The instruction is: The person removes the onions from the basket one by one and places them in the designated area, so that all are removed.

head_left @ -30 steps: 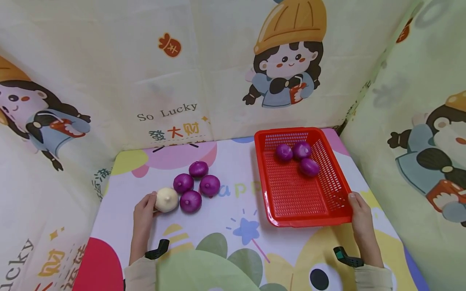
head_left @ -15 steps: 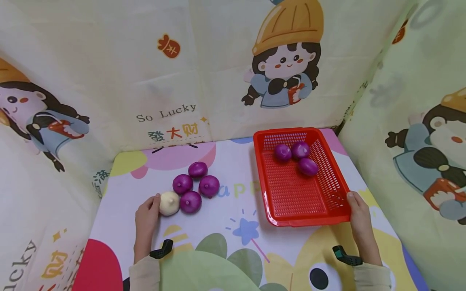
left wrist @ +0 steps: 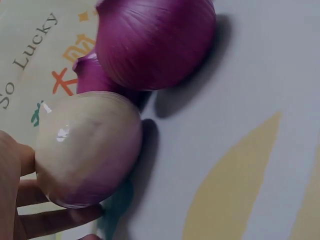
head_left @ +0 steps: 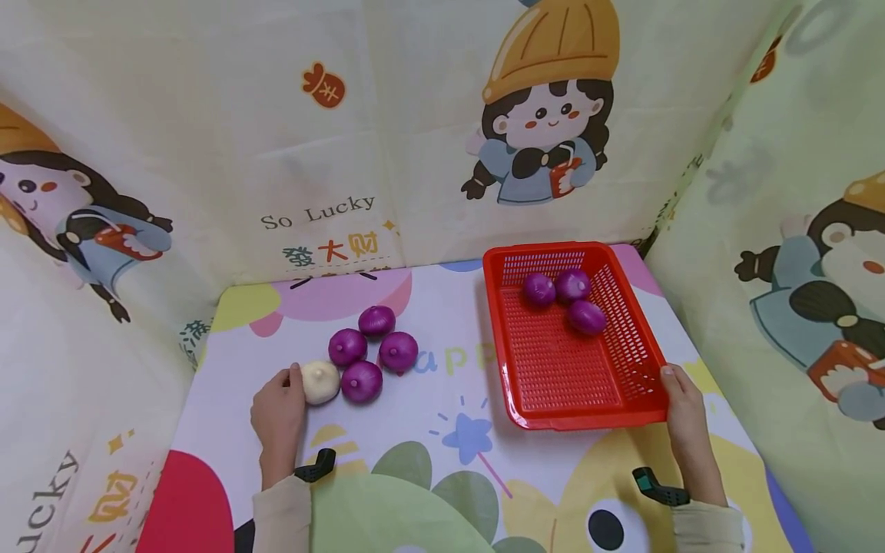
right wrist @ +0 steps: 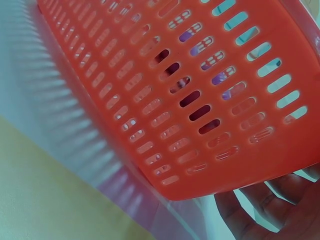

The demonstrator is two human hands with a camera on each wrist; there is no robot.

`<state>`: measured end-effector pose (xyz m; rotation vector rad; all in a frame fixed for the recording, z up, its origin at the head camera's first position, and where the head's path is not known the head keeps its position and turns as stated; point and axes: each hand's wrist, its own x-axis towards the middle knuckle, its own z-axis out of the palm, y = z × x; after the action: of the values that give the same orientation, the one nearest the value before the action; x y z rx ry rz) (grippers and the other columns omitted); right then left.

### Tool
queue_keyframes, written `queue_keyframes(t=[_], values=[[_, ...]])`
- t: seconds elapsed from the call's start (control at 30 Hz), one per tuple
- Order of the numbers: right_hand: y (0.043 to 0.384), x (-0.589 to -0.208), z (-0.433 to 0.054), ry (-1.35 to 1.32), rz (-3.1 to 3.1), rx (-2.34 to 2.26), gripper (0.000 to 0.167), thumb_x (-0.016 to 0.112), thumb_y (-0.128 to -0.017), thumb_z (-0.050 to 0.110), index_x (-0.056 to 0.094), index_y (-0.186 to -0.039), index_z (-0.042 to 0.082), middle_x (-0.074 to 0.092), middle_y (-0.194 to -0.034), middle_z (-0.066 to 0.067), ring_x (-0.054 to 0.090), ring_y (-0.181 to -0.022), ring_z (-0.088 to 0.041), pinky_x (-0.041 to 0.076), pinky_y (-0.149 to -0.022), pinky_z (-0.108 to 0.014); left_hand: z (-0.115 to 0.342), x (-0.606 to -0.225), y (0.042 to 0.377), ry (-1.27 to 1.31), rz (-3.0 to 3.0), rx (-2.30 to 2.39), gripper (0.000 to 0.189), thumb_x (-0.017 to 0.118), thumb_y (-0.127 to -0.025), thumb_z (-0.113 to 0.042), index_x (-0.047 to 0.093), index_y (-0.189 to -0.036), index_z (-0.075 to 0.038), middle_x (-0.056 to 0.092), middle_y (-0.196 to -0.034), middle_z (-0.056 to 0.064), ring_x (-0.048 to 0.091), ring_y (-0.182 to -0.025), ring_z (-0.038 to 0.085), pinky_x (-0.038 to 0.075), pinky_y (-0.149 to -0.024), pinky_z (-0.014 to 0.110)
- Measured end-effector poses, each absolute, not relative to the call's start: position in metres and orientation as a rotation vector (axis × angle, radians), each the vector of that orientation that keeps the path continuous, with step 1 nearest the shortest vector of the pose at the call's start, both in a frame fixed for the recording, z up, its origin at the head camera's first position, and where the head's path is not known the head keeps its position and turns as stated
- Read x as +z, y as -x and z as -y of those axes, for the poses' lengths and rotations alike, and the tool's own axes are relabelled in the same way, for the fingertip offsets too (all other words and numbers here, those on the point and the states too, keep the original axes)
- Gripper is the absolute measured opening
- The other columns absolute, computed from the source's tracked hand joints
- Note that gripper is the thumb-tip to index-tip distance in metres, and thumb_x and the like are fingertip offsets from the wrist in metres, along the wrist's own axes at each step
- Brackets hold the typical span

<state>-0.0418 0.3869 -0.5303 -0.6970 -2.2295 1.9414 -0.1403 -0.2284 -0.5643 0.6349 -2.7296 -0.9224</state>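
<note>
Eight onions show in the head view. Four purple onions sit bunched on the left of the table, and a pale onion lies on the table just to their left. The left hand grasps the pale onion from its left side. On the right stands a red basket, with three more purple onions gathered toward its far end. The right hand grips the basket at its near right corner, thumb on top of the rim. A printed backdrop rises behind, lettered "So Lucky". In the left wrist view, the left hand's fingers bend about the pale onion, which has a purple flush on one side; two purple onions show beyond it. In the right wrist view, the basket's slotted wall fills much of the frame, dark patches show through some slots, and the right hand's fingers lie under the rim.
</note>
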Motion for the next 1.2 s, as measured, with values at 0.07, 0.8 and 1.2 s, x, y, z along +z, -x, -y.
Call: queue_keyframes(t=[0.07, 0.8, 1.2], values=[[0.042, -0.530, -0.387, 0.698, 2.222, 1.946, 0.026, 0.039, -0.112, 0.043, 0.054, -0.125, 0.027, 0.068, -0.092, 0.027, 0.071, -0.067, -0.004, 0.059, -0.064, -0.017, 0.228, -0.563, 0.142, -0.654, 2.730, -0.907, 0.059, 0.037, -0.109, -0.052, 0.075, -0.116, -0.009, 0.076, -0.110, 0.020, 0.069, -0.103, 0.050, 0.048, -0.079, 0.062], [0.041, -0.531, -0.387, 0.689, 2.228, 1.939, 0.025, 0.038, -0.112, 0.042, 0.055, -0.123, 0.027, 0.069, -0.091, 0.026, 0.072, -0.066, -0.005, 0.059, -0.064, -0.016, 0.227, -0.564, 0.145, -0.649, 2.631, -1.174, 0.049, 0.042, -0.109, -0.043, 0.075, -0.118, -0.009, 0.075, -0.116, 0.020, 0.066, -0.112, 0.041, 0.047, -0.095, 0.058], [0.040, -0.532, -0.388, 0.684, 2.247, 1.923, 0.025, 0.038, -0.112, 0.042, 0.053, -0.125, 0.027, 0.068, -0.091, 0.027, 0.072, -0.066, -0.004, 0.059, -0.064, -0.017, 0.212, -0.538, 0.149, -0.379, 2.704, -0.608, 0.041, 0.045, -0.109, -0.030, 0.070, -0.114, 0.001, 0.072, -0.104, 0.025, 0.065, -0.094, 0.052, 0.051, -0.076, 0.066]])
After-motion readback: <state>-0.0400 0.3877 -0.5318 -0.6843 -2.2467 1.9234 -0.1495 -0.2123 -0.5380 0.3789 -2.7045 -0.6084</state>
